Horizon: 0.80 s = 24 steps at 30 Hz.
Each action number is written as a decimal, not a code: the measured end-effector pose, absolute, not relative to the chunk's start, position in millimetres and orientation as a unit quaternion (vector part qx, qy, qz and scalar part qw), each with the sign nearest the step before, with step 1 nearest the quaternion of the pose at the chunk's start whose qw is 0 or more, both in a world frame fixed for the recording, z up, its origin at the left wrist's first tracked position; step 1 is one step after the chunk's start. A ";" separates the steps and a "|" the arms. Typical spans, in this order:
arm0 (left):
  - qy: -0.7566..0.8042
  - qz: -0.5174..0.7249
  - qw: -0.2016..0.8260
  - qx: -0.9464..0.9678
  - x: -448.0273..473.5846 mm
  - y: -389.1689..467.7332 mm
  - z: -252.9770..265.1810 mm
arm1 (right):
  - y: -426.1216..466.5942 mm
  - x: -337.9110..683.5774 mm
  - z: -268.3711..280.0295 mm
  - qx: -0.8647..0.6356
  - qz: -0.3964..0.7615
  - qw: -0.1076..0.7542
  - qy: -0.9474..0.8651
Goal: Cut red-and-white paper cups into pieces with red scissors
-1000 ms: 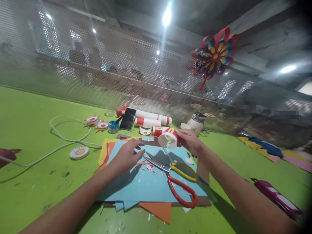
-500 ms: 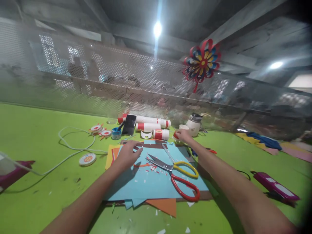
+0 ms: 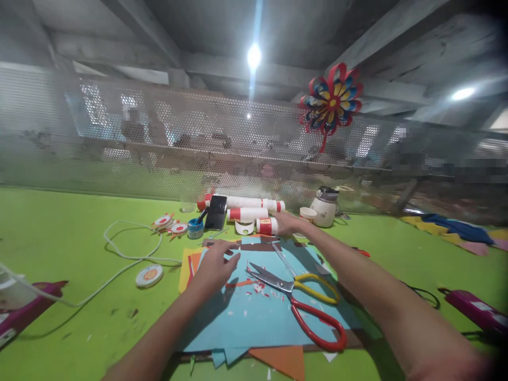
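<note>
My right hand (image 3: 287, 224) reaches across to the right end of a short red-and-white paper cup (image 3: 266, 226) lying on its side. Its fingers are partly hidden there, so whether they grip the cup is unclear. Over the upper left of a light-blue paper sheet (image 3: 222, 328), my left hand (image 3: 218, 263) hovers with thumb and fingers apart, and a tiny white speck shows by the fingertips. Large scissors (image 3: 291, 288) with one yellow and one red handle lie spread on the sheet, among small red and white paper scraps (image 3: 260, 288).
Behind the sheet are red-and-white paper rolls (image 3: 248, 214), a cut white ring (image 3: 244, 227), a black phone (image 3: 216, 212) and a blue jar (image 3: 194, 228). A white jug (image 3: 324, 206) and cup (image 3: 308, 214) stand back right. A tape roll (image 3: 149, 275) and cable (image 3: 130, 248) lie left.
My right hand has moved left, from a small red-and-white piece near the white cup to the lying paper cup. My left hand keeps its place over the blue sheet. The view has shifted slightly.
</note>
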<state>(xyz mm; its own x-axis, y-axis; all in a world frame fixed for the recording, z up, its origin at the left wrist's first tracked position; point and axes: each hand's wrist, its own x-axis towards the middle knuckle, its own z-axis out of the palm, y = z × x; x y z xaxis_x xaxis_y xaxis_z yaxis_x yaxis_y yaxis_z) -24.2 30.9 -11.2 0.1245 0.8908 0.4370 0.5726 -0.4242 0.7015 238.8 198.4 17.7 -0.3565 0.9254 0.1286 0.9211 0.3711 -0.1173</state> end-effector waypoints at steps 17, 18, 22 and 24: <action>0.424 0.531 0.384 0.625 -4.5 11.6 4.7 | 75.7 250.1 65.6 -0.343 0.246 0.199 -0.885; 0.395 0.547 0.391 0.627 -1.8 7.7 7.1 | 68.1 246.5 64.8 -0.328 0.261 0.196 -0.886; 0.340 0.553 0.387 0.655 3.9 0.1 8.0 | 52.5 234.6 62.9 -0.305 0.278 0.185 -0.892; 0.351 0.544 0.378 0.662 3.7 2.1 4.5 | 50.2 231.4 62.3 -0.310 0.265 0.178 -0.896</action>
<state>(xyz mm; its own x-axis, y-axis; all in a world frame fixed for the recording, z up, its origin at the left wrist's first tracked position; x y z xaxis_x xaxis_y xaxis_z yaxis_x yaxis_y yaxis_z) 3.7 2.1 4.5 0.1621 0.8758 0.4546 0.0544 -0.4679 0.8821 231.4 50.2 62.3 -0.7439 0.6500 0.1554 0.4612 0.6676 -0.5845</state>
